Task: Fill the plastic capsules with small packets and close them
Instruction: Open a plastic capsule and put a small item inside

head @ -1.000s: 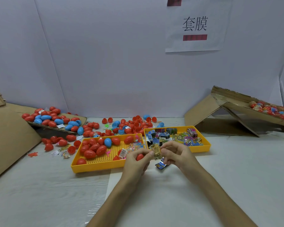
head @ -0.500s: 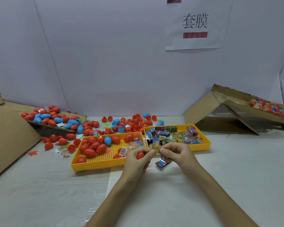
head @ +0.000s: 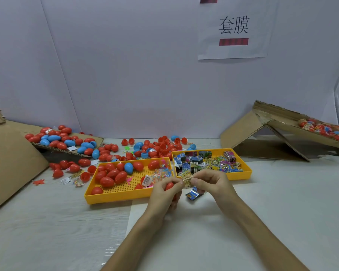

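Left hand [head: 163, 193] grips a red capsule [head: 169, 186], right hand [head: 215, 185] pinches a gold packet [head: 187, 180] beside it, capsule tray [head: 115, 198] and packet tray [head: 241, 176] just behind.

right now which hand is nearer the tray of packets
Right. The right hand sits just before the front wall of the packet tray, pinching a gold packet. The left hand is further left, before the capsule tray, holding a red capsule.
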A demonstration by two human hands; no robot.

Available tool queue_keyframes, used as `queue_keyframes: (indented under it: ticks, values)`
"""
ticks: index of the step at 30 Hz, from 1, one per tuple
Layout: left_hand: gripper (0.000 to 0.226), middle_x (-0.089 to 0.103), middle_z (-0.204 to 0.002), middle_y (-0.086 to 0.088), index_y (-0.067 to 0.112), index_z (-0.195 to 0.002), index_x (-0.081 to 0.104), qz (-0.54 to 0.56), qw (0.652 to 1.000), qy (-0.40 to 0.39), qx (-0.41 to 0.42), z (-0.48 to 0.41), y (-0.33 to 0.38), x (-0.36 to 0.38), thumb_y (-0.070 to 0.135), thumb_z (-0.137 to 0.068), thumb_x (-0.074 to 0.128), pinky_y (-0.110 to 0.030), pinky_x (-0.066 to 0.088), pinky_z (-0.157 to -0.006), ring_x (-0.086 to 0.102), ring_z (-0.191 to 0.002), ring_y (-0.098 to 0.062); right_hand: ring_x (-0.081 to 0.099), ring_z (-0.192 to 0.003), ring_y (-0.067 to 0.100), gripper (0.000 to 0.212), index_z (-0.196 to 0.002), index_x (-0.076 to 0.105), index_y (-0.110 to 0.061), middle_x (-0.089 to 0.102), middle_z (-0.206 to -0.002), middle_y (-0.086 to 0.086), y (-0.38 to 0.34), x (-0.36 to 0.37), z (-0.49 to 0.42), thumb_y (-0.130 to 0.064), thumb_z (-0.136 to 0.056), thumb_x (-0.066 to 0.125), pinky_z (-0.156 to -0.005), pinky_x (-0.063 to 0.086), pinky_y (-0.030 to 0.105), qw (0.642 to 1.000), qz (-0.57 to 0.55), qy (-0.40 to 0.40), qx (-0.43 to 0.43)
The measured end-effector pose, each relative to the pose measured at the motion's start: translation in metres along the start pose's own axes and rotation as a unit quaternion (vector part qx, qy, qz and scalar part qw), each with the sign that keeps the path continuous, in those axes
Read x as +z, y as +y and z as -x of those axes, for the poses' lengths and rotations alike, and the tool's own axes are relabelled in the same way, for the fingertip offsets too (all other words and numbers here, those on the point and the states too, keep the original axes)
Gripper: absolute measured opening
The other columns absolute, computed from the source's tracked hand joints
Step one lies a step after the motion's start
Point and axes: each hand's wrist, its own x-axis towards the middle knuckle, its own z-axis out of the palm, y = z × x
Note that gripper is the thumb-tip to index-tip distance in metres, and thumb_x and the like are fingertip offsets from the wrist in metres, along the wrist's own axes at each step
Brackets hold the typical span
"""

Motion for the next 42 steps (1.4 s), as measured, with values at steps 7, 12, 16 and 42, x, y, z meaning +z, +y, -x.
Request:
queue_keyframes:
  ticks: [7, 12, 16, 42]
  values:
    - [0.038, 0.063, -0.077, -0.006, 0.009, -0.129, 0.052, 0.186, 0.977, -0.087, -0.051, -0.001, 0.0095, -0.0021, 0.007, -0.094, 0.037, -0.022, 0.035, -0.048, 0.045, -0.054, -0.012, 0.052, -0.051, 0.012, 0.016, -0.081, 0.078, -0.014, 0.064, -0.061, 0.004, 0.0013, -0.0037, -0.0044, 0.0, -0.083, 0.071, -0.052, 0.045, 0.022, 0.996, -0.03, 0.077, 0.014]
    - [0.031, 0.07, -0.094, -0.007, 0.005, -0.117, 0.057, 0.128, 0.987, -0.086, -0.037, 0.001, 0.0082, -0.0049, 0.015, -0.089, 0.064, -0.022, 0.044, -0.058, 0.057, -0.066, -0.009, 0.051, -0.051, 0.012, 0.013, -0.081, 0.08, -0.014, 0.061, -0.06, 0.004, -0.0011, -0.0062, -0.004, -0.019, -0.07, 0.076, -0.054, 0.047, 0.021, 0.995, -0.064, 0.076, 0.033]
    - [0.031, 0.069, -0.091, 0.002, 0.015, -0.114, 0.072, 0.089, 0.991, -0.094, -0.004, 0.0025, 0.0079, -0.0066, 0.027, -0.085, 0.073, -0.022, 0.048, -0.067, 0.06, -0.077, -0.008, 0.052, -0.054, 0.013, 0.017, -0.087, 0.078, -0.011, 0.063, -0.064, 0.006, -0.0008, -0.0056, -0.0033, -0.018, -0.072, 0.074, -0.055, 0.047, 0.022, 0.996, -0.059, 0.059, 0.031]
    - [0.026, 0.073, -0.089, 0.008, 0.026, -0.106, 0.077, 0.047, 0.996, -0.067, 0.045, 0.0038, 0.0063, -0.0058, 0.037, -0.084, 0.068, -0.024, 0.054, -0.07, 0.066, -0.072, -0.011, 0.056, -0.063, 0.012, 0.018, -0.09, 0.08, -0.018, 0.066, -0.076, 0.009, -0.0016, -0.0088, -0.0015, -0.026, -0.077, 0.072, -0.059, 0.048, 0.024, 1.0, -0.008, 0.008, 0.026]
